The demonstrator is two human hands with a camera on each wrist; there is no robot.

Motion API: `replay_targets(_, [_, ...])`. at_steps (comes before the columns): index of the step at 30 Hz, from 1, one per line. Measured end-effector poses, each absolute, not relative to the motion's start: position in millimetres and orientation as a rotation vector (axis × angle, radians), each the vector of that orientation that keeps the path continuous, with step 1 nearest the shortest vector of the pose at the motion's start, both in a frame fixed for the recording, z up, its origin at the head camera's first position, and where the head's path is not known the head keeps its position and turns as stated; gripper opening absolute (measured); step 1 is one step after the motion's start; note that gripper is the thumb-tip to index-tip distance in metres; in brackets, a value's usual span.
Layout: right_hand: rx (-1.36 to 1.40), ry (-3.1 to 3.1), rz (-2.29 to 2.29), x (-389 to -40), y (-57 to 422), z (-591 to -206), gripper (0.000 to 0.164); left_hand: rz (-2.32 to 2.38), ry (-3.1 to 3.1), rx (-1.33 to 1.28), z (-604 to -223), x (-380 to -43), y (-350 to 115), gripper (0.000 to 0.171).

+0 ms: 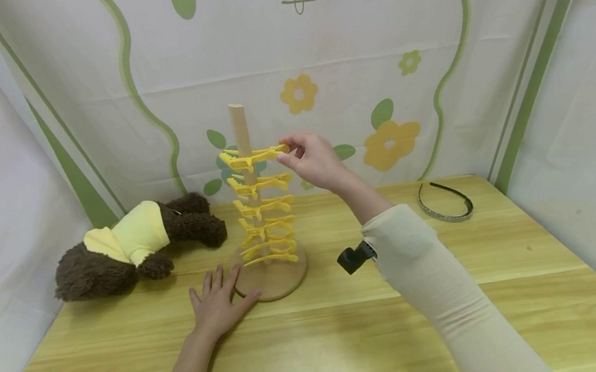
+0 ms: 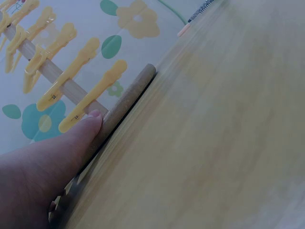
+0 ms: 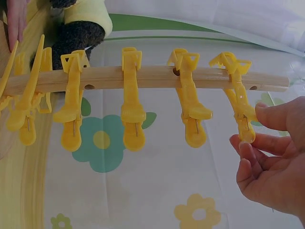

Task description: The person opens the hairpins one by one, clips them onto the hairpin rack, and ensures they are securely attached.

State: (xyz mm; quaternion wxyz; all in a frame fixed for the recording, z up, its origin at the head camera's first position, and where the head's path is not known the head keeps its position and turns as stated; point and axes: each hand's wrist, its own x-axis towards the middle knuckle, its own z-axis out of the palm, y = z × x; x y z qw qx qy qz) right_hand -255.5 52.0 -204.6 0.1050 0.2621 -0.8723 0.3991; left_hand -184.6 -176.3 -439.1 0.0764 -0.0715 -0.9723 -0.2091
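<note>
A wooden post (image 1: 240, 130) stands upright on a round wooden base (image 1: 272, 288), with several yellow clips (image 1: 263, 207) fastened along it one above another. My right hand (image 1: 312, 157) pinches the handle end of the topmost yellow clip (image 3: 240, 95) between thumb and fingers; the clip's jaws sit around the post below its top. Fingers spread, my left hand (image 1: 218, 308) rests at the near left edge of the base. In the left wrist view, the thumb (image 2: 95, 119) lies on the base beside the lowest clip (image 2: 95, 95).
To the left lies a dark brown plush toy (image 1: 99, 274) in a yellow top. A dark headband (image 1: 448, 216) with a glittery band is at the back right of the wooden table (image 1: 382, 339). A white cloth (image 1: 367, 24) with printed flowers hangs behind.
</note>
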Motion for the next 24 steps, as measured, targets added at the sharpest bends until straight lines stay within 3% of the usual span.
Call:
replay_targets(15, [0.741,-2.570,1.260,-257.5,58.9,-206.5,0.048,-0.628,-2.908,-0.218,-439.6,-185.8,-174.3,0.081])
replay_targets(24, [0.761,-2.567,1.037,-248.9,101.1,-219.0,0.065,-0.728,-2.925,-0.219,-433.0,-187.9,-182.9,0.089])
